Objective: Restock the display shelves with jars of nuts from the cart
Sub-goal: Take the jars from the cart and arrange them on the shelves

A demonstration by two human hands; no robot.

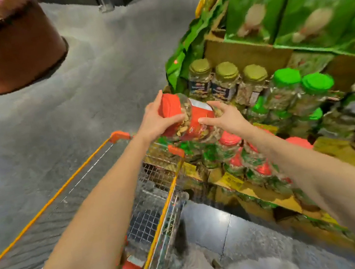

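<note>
The clear plastic jar of nuts with red screw lid and red label (194, 118) is held tilted on its side, in the air above the far right corner of the orange-rimmed wire cart (120, 135). The front edge of the cardboard display shelf (266, 194) is near.

The lid end is gripped by the left hand (158, 122) and the base end by the right hand (227, 117).

- **Slip:** judged possible, since the smooth wall is pinched mostly by fingertips.
- **Knock-off:** the red-lidded jars (230, 139) at the shelf's front edge may be knocked off if the jar is lowered carelessly.
</note>
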